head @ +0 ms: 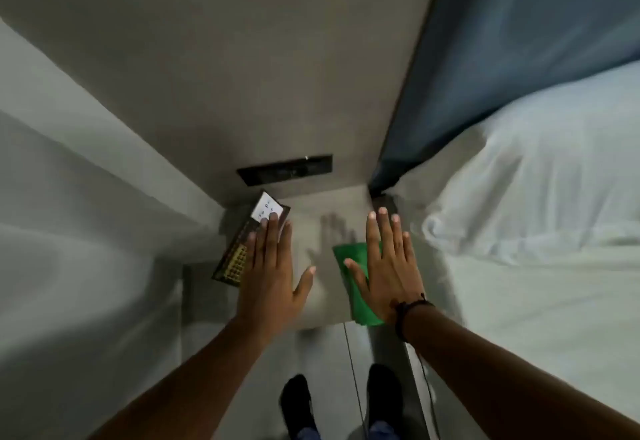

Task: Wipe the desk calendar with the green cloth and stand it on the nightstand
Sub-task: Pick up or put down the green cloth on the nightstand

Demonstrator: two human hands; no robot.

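The desk calendar (239, 249), dark-framed with a white card at its far end and a yellow grid near its front, lies flat on the left part of the grey nightstand (322, 231). My left hand (272, 273) hovers flat over its right side, fingers spread, holding nothing. The green cloth (353, 259) lies on the nightstand's right part, reaching its front edge. My right hand (384, 266), palm down with fingers apart, covers most of the cloth. I cannot tell whether either hand touches what is under it.
A black socket panel (285, 171) sits in the grey wall behind the nightstand. A bed with white sheets (536, 231) and a blue headboard (502, 58) borders the right. A pale wall runs along the left. My feet (339, 401) stand on the floor below.
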